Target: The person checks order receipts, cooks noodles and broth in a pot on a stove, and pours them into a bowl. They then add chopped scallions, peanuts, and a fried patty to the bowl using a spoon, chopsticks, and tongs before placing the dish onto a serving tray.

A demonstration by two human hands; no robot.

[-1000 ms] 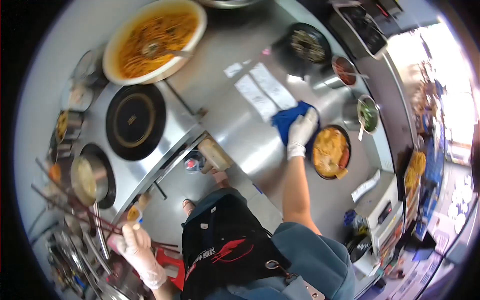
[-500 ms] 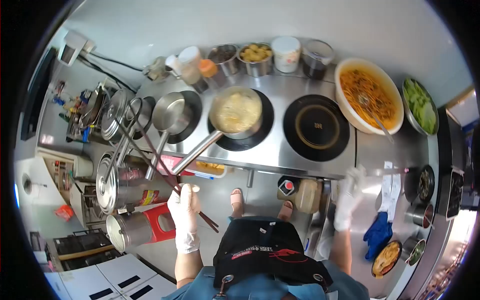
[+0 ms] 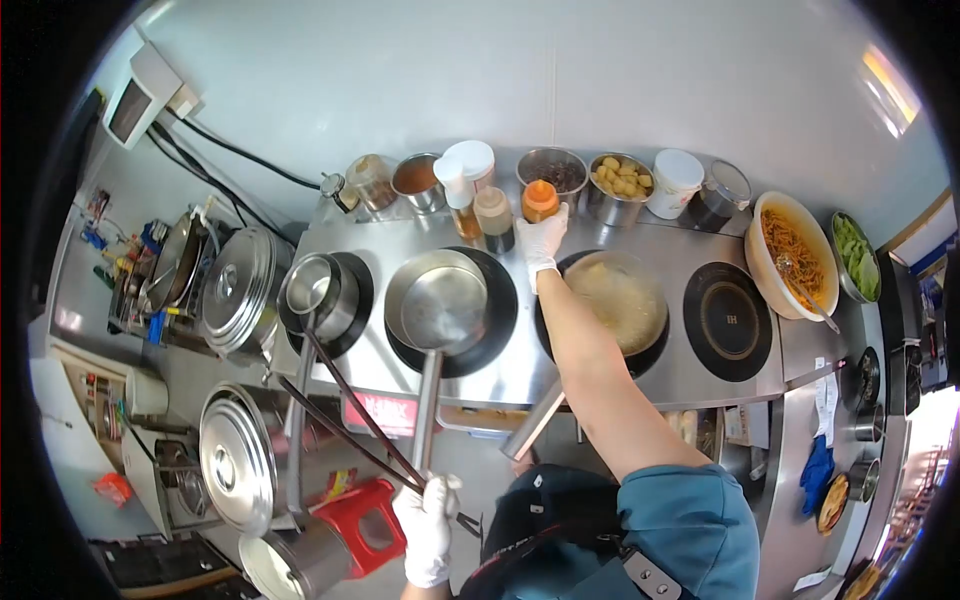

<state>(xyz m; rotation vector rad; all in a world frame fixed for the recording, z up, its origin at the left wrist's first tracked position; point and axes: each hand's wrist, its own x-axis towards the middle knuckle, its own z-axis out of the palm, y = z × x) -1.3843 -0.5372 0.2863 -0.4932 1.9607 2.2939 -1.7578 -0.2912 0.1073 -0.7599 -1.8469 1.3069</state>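
Observation:
My left hand (image 3: 427, 522), in a white glove, is closed around a pair of long dark chopsticks (image 3: 378, 432) in front of the counter's edge. Their far ends point up and left, past the pot handles. Stretched across the counter, my right hand (image 3: 543, 240), also gloved, has its fingers around a squeeze bottle with an orange top (image 3: 540, 198); the bottle's lower part is hidden behind the hand. Beside it stand a bottle with dark contents (image 3: 494, 222) and a white-topped bottle (image 3: 455, 185). Below my right forearm, a saucepan with pale, bubbling contents (image 3: 622, 300) sits on a burner.
A saucepan (image 3: 437, 300) and a smaller pot (image 3: 330, 298) stand on burners to the left, handles jutting over the front edge. At the back are metal tubs of potatoes (image 3: 622, 180) and dark food (image 3: 560, 172). A noodle bowl (image 3: 757, 240) stands right, near a burner (image 3: 728, 320).
My right hand has moved from the right, below the counter's front edge, up to the orange-topped bottle. My left hand still holds the chopsticks, and the view has shifted left.

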